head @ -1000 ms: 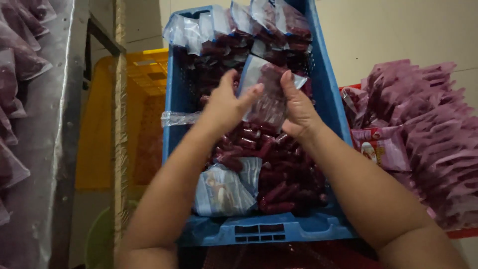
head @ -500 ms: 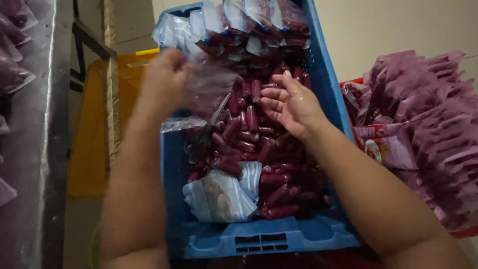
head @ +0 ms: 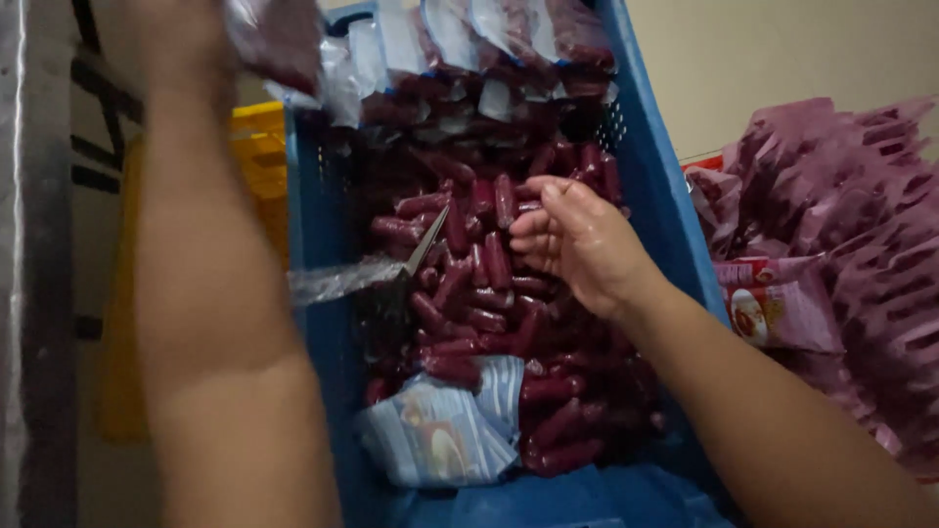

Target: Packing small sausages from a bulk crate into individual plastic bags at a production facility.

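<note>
We observe the right hand (head: 577, 240), fingers curled loosely and holding nothing, resting on the loose red sausages (head: 489, 284) that fill the blue plastic crate (head: 665, 210). The left hand (head: 181, 34) is raised at the top-left edge, gripping a blurred plastic packet (head: 279, 39) above the crate's corner. Pink empty wrappers (head: 841, 225) lie piled right of the crate.

L hand (head: 181, 39) raised high, blurred; R hand (head: 577, 240) cupped, fingers curled.
</note>
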